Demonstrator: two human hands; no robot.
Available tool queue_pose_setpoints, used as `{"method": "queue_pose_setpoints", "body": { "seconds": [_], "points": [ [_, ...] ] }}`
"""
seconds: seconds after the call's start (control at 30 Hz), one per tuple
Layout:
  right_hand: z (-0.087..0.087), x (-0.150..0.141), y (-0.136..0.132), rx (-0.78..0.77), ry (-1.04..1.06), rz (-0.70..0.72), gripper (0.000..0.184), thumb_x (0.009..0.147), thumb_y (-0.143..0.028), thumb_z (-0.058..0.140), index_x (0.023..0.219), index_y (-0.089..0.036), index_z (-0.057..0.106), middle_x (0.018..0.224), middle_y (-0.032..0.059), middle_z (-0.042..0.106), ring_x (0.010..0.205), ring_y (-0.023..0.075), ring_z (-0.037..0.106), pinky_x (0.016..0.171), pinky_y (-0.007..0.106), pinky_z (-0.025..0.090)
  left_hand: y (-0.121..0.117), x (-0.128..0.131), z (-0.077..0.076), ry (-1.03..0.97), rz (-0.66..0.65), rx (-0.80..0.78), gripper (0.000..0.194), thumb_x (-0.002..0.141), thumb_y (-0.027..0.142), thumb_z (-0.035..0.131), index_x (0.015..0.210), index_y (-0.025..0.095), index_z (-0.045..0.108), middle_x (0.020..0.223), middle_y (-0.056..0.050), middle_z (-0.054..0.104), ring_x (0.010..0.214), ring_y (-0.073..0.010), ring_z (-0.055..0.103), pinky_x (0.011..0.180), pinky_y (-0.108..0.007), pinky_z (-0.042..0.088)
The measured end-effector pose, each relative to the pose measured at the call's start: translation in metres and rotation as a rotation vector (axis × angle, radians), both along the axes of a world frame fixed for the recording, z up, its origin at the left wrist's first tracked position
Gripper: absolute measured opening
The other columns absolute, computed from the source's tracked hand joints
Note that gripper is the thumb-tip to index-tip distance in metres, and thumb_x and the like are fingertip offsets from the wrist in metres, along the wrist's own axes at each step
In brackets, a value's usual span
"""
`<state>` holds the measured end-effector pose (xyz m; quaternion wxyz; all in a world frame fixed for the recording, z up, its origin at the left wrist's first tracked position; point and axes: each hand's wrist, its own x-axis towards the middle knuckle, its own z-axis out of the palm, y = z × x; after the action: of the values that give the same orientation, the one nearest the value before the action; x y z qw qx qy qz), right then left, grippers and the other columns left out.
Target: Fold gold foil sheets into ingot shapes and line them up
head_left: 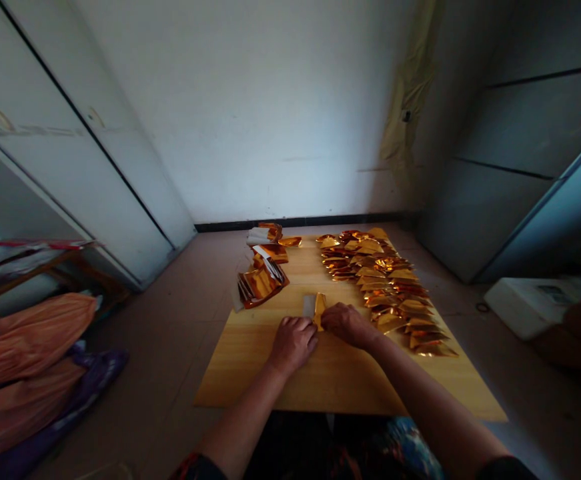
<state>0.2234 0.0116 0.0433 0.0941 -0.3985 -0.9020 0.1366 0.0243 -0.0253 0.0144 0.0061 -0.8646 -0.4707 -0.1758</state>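
A small sheet of gold foil paper (317, 307), part white and part gold, lies at the middle of a low wooden table (330, 380). My left hand (293, 341) and my right hand (346, 323) meet at its near edge, both with fingers curled and pinching the paper. To the left, a stack of flat gold sheets (261, 283) rests on the table. To the right, several folded gold pieces (389, 287) lie in a long row toward the far edge.
More gold sheets (266, 235) lie at the table's far left. Orange and purple bags (30, 360) sit on the floor at left near a white cabinet (85, 160). A white box (535, 303) stands at right.
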Motion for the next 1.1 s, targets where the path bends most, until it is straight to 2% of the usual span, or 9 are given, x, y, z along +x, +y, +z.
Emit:
{"method": "queue_pose_setpoints", "body": {
  "seconds": [0.27,0.47,0.73,0.93,1.1],
  "points": [
    [-0.009,-0.003,0.005,0.029,0.028,0.039,0.02,0.09,-0.027,0.049,0.091,-0.025,0.068,0.103,0.0032,0.063,0.093,0.0155,0.052,0.079,0.026,0.036,0.011,-0.003,-0.001,-0.092,0.04,0.007,0.004,0.081,0.026,0.062,0.082,0.024,0.066,0.093,0.0,0.069,0.087,-0.0159,0.06,0.079,-0.034,0.034],
    [-0.013,-0.003,0.006,0.074,-0.017,0.011,0.021,0.089,-0.032,0.05,0.101,-0.029,0.067,0.113,0.004,0.061,0.098,0.0183,0.051,0.08,0.029,0.036,0.012,-0.004,-0.004,-0.085,0.013,0.074,0.009,0.085,0.026,0.058,0.08,0.023,0.065,0.088,0.001,0.069,0.083,-0.0151,0.06,0.079,-0.035,0.032],
    [-0.015,0.0,0.011,0.081,0.018,0.061,0.019,0.088,-0.035,0.053,0.099,-0.03,0.067,0.112,0.0027,0.063,0.097,0.019,0.052,0.082,0.031,0.037,0.015,-0.003,-0.012,-0.066,0.006,0.199,0.017,0.089,0.023,0.051,0.077,0.021,0.062,0.078,0.0,0.068,0.075,-0.0137,0.058,0.077,-0.033,0.031],
    [-0.017,-0.003,0.008,0.108,0.035,0.036,0.023,0.09,-0.033,0.049,0.104,-0.03,0.067,0.112,0.004,0.063,0.097,0.0186,0.052,0.082,0.031,0.036,0.014,-0.003,-0.01,-0.079,0.018,0.205,0.019,0.09,0.021,0.049,0.076,0.021,0.061,0.074,0.0,0.067,0.074,-0.0132,0.058,0.078,-0.033,0.032],
    [-0.025,-0.005,0.007,0.143,0.069,-0.013,0.025,0.093,-0.035,0.045,0.098,-0.029,0.069,0.111,0.0038,0.064,0.096,0.0186,0.052,0.082,0.032,0.034,0.013,-0.003,-0.01,-0.078,0.022,0.174,0.018,0.09,0.024,0.05,0.078,0.022,0.063,0.077,0.001,0.068,0.077,-0.0138,0.059,0.08,-0.034,0.033]
  ]
}}
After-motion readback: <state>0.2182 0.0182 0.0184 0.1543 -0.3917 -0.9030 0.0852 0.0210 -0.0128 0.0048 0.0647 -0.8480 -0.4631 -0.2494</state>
